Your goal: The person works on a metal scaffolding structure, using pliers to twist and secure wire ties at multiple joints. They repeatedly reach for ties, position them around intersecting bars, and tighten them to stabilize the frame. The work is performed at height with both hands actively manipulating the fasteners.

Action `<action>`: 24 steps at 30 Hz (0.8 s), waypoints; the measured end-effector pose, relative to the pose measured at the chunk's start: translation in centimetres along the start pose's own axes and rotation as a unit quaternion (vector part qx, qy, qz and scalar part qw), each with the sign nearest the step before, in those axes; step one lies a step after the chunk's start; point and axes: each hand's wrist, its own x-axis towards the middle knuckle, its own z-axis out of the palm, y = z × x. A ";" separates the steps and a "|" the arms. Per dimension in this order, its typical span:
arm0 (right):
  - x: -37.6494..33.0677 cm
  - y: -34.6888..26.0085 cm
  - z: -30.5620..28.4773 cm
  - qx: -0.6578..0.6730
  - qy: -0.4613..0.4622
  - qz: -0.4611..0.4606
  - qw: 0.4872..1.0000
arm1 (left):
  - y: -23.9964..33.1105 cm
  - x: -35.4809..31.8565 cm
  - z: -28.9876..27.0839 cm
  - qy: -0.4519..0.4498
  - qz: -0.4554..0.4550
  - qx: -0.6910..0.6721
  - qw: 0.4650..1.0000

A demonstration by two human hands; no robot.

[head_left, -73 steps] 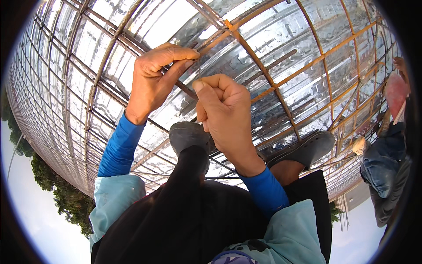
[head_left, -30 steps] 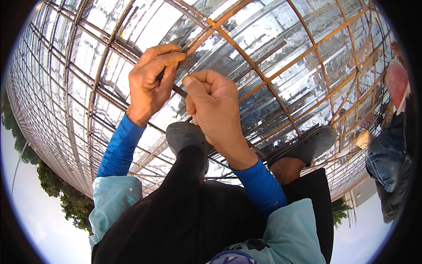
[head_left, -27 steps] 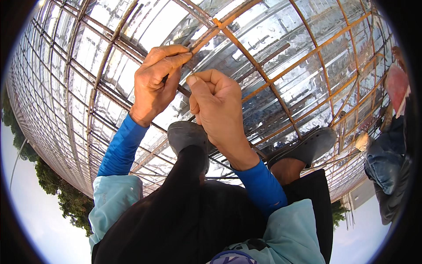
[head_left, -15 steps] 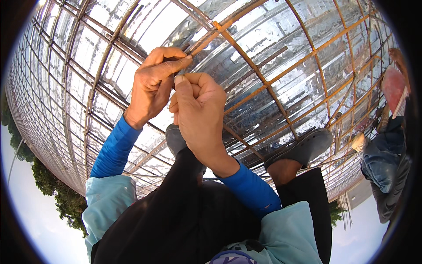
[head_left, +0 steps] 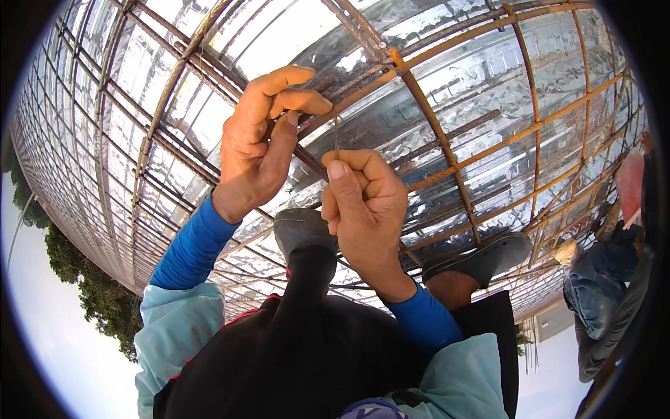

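Thin wire (head_left: 337, 133), roughly upright, pinched in right hand (head_left: 368, 209).

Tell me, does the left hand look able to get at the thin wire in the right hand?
Likely yes. The left hand has a fingertip close to the upper part of the thin wire, with nothing visible between them; the right hand pinches it lower down.
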 end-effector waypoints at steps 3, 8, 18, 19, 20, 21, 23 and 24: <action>0.2 -0.1 -1.4 -0.048 -0.017 0.007 0.999 | -0.3 -0.1 -0.1 -0.005 0.027 0.051 0.998; 0.0 -0.3 -0.6 -0.028 0.003 0.013 1.000 | -0.2 0.4 -0.1 0.004 0.066 0.097 0.993; 0.0 -1.6 0.0 -0.009 0.008 0.041 0.999 | 0.5 0.9 0.2 0.002 0.113 0.193 0.975; 0.0 -1.8 0.1 -0.002 0.009 0.049 0.999 | 0.4 1.1 0.2 -0.002 0.127 0.206 0.970; -0.2 -1.8 0.2 0.006 0.010 0.057 0.998 | 0.3 1.2 0.2 -0.005 0.140 0.218 0.966; -0.2 -1.7 0.5 0.019 0.018 0.048 0.999 | 0.3 1.3 0.1 -0.009 0.153 0.230 0.961; -0.2 -1.4 1.3 0.047 0.034 0.024 0.998 | 0.8 1.4 0.0 -0.028 0.157 0.245 0.956; -0.3 -1.4 1.7 0.058 0.037 0.023 0.997 | 1.0 1.5 0.0 -0.038 0.159 0.252 0.954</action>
